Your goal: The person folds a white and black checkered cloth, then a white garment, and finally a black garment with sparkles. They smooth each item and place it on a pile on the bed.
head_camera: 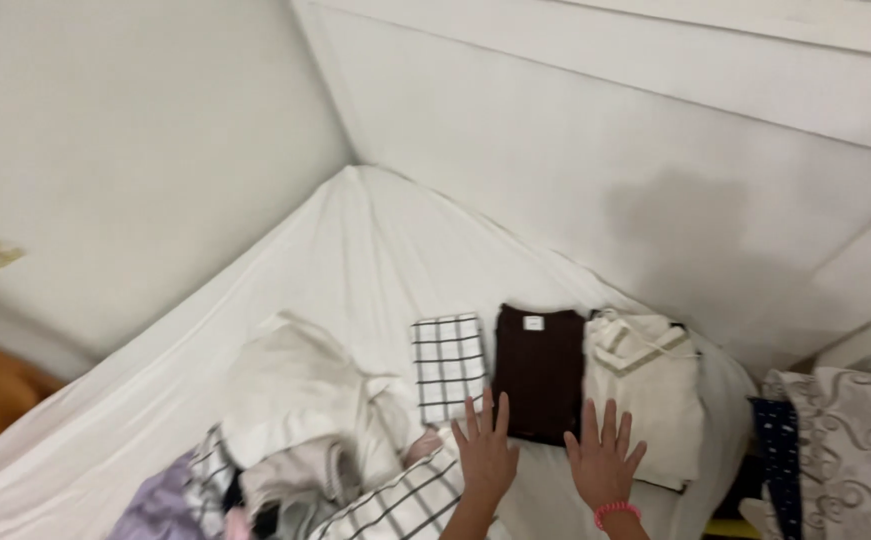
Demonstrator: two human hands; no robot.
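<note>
On the white sheet [355,260] that covers the bed in the corner of the room, your two hands lie flat with fingers spread, gripping nothing. Your left hand [485,452] rests at the near left corner of the dark brown folded garment [539,372], its fingertips just on the cloth, and your right hand [603,458], with a pink band [615,512] at the wrist, presses near that garment's right corner, where it meets the cream folded garment [647,392]. Palms this flat suit smoothing a fold, not lifting it.

That brown piece sits in the middle of a neat row: a checked folded cloth [448,366] touches it on the left, the cream one on the right, all three squared to one another and set along the far side of the bed, which keeps them apart from the loose heap.

The heap of unfolded clothes [295,430] lies near your left arm, white and lilac pieces tumbled together with a larger checked fabric [405,505] spilling toward you. At the right edge you see a patterned cushion [855,440] beside the bed.
</note>
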